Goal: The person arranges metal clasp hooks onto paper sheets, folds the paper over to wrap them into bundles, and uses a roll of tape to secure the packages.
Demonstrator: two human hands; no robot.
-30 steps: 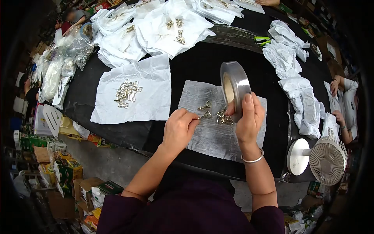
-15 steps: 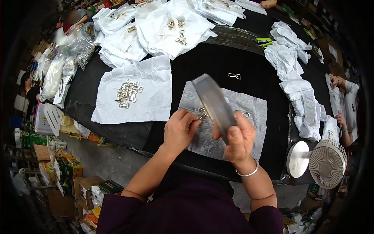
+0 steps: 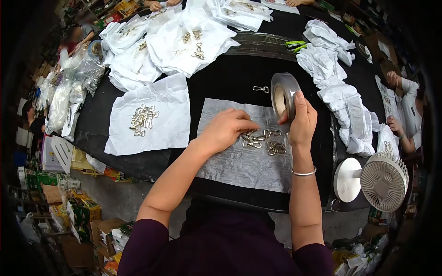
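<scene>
My right hand (image 3: 302, 120) grips a roll of clear tape (image 3: 284, 92), held upright over the right part of a thin grey-white sheet (image 3: 230, 168). Several metal snap hooks (image 3: 275, 148) lie on that sheet between my hands. My left hand (image 3: 229, 129) is over the sheet's left part, its fingers bent together at the leftmost hooks; what they pinch, if anything, is too small to make out. One hook (image 3: 260, 89) lies alone on the black table beyond the sheet. On the left, a white sheet (image 3: 177, 103) bears a pile of hooks (image 3: 144, 118).
Stacked white sheets with hooks (image 3: 170, 55) fill the far side. Crumpled white packets (image 3: 343, 96) and a green stapler (image 3: 295, 46) are at the right, with a small fan (image 3: 384, 181) near the edge. Plastic bags (image 3: 83, 69) sit far left. Other people's hands (image 3: 394, 124) show right and at the far edge.
The tape roll swung left over the sheet, then back right and upright. A lone hook now lies beyond the sheet. My left hand has reached farther in, and the hooks on the sheet have shifted.
</scene>
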